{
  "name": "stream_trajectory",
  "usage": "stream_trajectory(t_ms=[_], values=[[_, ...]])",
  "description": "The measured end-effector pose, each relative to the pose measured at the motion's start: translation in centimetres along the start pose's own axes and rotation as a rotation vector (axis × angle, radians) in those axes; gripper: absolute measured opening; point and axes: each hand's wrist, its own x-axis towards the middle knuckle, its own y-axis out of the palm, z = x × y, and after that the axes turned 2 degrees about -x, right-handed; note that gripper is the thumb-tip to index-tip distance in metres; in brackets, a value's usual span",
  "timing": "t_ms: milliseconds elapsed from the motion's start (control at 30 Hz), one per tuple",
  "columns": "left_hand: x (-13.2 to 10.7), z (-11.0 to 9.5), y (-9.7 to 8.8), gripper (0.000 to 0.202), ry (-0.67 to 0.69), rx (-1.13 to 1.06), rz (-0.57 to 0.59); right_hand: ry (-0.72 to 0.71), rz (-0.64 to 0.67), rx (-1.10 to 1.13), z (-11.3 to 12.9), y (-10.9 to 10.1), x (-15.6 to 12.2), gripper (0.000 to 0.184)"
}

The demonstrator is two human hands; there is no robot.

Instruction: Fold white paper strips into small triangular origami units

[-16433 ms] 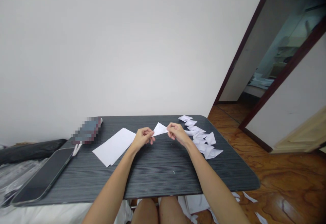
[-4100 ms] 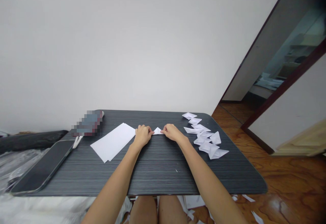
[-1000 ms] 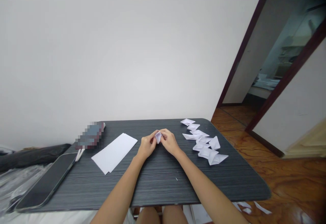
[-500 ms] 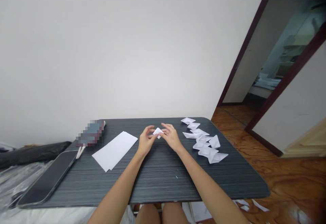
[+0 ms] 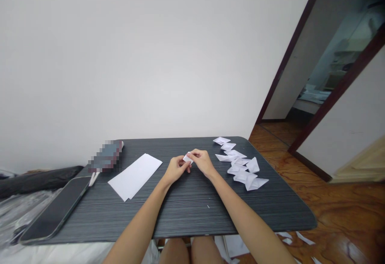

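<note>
A small folded white paper piece sits between both of my hands, just above the dark striped table. My left hand pinches its left side with fingers closed. My right hand curls over its right side, fingers pressed together on it. Most of the piece is hidden by my fingers. To the right of my right hand lies a row of several finished folded white paper shapes. A stack of flat white sheets lies to the left of my left hand.
A dark phone lies at the table's left front edge, with a blurred boxy object behind it. Paper scraps lie on the wooden floor to the right. An open doorway is at the far right. My knees show under the table.
Half a second ago my fingers were spread with the paper held up between the fingertips. Now both hands have closed over it and lowered a little toward the table.
</note>
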Motion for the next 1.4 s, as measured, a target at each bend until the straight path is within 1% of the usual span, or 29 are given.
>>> stream_trajectory(t_ms=[67, 233, 367, 467, 567, 633, 667, 733, 800, 867, 1000, 1133, 1233, 1333, 1400], values=[[0.0, 0.0, 0.2, 0.027, -0.024, -0.031, 0.017, -0.006, -0.026, 0.019, 0.1, 0.1, -0.1, 0.02], [-0.1, -0.4, 0.3, 0.033, -0.073, -0.14, 0.086, 0.078, -0.022, 0.086, 0.0, 0.3, -0.2, 0.024], [-0.2, -0.7, 0.3, 0.039, -0.117, -0.226, 0.088, 0.072, -0.008, 0.071, 0.2, 0.4, -0.2, 0.025], [-0.1, -0.7, 0.3, 0.047, -0.168, -0.259, 0.067, 0.087, 0.036, 0.071, 0.3, 0.3, -0.3, 0.025], [-0.1, -0.6, 0.1, 0.052, -0.171, -0.219, 0.065, 0.098, 0.107, 0.044, 0.2, 0.0, -0.3, 0.028], [-0.1, -0.4, -0.2, 0.052, -0.138, -0.106, 0.049, 0.055, 0.113, -0.039, 0.1, -0.2, -0.2, 0.029], [-0.1, -0.4, -0.3, 0.051, -0.106, -0.021, 0.014, 0.017, 0.098, -0.096, 0.0, -0.4, -0.1, 0.028], [-0.2, -0.4, -0.5, 0.042, -0.013, 0.158, -0.111, -0.068, 0.074, -0.21, -0.1, -0.5, 0.0, 0.026], [-0.2, -0.5, -0.7, 0.032, 0.09, 0.277, -0.222, -0.131, 0.07, -0.303, -0.1, -0.6, 0.0, 0.023], [-0.2, -0.6, -0.7, 0.027, 0.174, 0.32, -0.271, -0.183, 0.067, -0.378, 0.1, -0.6, -0.2, 0.021], [-0.2, -0.9, -0.7, 0.02, 0.273, 0.322, -0.27, -0.291, 0.056, -0.492, 0.8, -0.6, -0.5, 0.019], [-0.2, -1.1, -0.9, 0.016, 0.345, 0.379, -0.274, -0.392, 0.113, -0.55, 1.3, -0.8, -0.8, 0.022], [-0.2, -1.2, -1.0, 0.016, 0.352, 0.4, -0.25, -0.435, 0.132, -0.568, 1.4, -0.8, -0.8, 0.023], [-0.3, -1.2, -0.8, 0.014, 0.333, 0.399, -0.211, -0.433, 0.119, -0.572, 1.2, -0.7, -0.8, 0.023], [-0.3, -1.1, -0.7, 0.013, 0.32, 0.4, -0.207, -0.432, 0.112, -0.566, 1.2, -0.5, -0.8, 0.024]])
